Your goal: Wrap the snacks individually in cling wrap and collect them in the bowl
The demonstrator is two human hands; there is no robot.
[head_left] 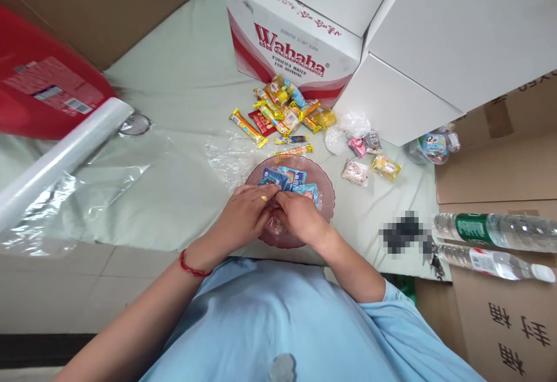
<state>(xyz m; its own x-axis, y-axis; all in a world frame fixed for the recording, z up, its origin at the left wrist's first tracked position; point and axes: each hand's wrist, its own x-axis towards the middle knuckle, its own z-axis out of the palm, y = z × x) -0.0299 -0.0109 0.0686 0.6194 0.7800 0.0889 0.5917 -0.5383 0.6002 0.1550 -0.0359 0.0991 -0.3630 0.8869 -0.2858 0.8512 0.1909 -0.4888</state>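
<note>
A pink, scalloped glass plate (329, 205) lies at the near edge of the cloth-covered table. Several blue snack packets (296, 177) rest in its far half. Over the plate's near half, my left hand (246, 215) and my right hand (302, 215) meet, fingertips together. Both are closed, fingers bent inward at the blue packets' near side. What they pinch is hidden by the fingers. Below them, a shiny clear-wrapped piece (274, 223) shows between the palms; I cannot tell whether either hand grips it.
Beyond the plate lies a pile of yellow snack packets (272, 116) against a Wahaha carton (296, 45). Crumpled plastic (230, 155) is left of the plate. A plastic film roll (65, 158) lies at left by a red container (47, 80). Bottles (513, 231) lie at right.
</note>
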